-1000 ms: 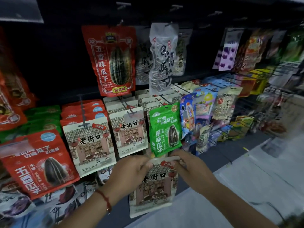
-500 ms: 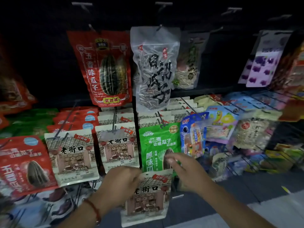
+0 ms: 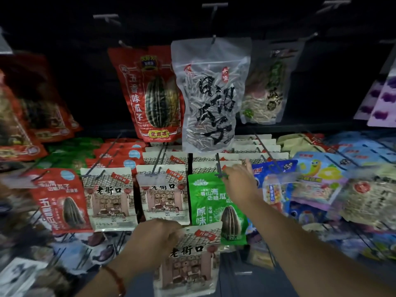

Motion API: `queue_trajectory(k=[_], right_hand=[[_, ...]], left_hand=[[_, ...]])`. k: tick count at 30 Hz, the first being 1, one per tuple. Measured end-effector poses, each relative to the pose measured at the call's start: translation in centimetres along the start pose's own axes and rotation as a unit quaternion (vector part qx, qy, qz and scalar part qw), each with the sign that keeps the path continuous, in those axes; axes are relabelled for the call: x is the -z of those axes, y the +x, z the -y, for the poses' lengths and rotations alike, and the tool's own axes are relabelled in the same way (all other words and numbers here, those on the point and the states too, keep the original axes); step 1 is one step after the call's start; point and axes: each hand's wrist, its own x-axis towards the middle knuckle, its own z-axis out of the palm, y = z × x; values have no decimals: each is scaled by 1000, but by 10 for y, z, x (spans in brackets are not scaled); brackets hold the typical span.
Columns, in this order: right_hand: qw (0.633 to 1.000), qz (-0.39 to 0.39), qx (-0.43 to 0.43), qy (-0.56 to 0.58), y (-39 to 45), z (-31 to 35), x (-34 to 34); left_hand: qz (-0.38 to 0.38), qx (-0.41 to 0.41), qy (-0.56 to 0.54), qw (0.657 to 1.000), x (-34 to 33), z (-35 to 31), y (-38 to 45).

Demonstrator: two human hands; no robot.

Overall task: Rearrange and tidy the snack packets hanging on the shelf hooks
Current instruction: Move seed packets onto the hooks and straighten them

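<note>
We are looking down at a dim shelf of hooks point(image 3: 218, 166) crowded with hanging snack packets. Our left hand point(image 3: 158, 236), a red cord on its wrist, is pinching the top left corner of a cream house-printed packet point(image 3: 188, 262), holding it low and near us, off the hooks. Our right hand point(image 3: 240, 179) is reaching further in, fingers point(image 3: 248, 165) loosely spread and gripping nothing, touching the hook tip above a green packet point(image 3: 205, 200). To the left, two matching cream packets point(image 3: 111, 200) are hanging side by side, with a red packet point(image 3: 60, 202) beyond them. Above, a large red packet point(image 3: 147, 93) and a clear seed packet point(image 3: 212, 95) are hanging.
</note>
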Motion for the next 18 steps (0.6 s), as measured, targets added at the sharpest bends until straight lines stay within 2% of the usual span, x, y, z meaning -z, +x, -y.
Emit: queue_trajectory(k=[7,12,18], right_hand=[[993,-100,-2,62,-20,2,-7],[992,-60,70,88,-51,14,-11],[985,-102,38,132,-103,2,18]], left_hand=[[1,-3,-21,1000,8,11,-5],[-33,-30,-41,998,15,23,-5],[-64,-28,-58,996,22,38,1]])
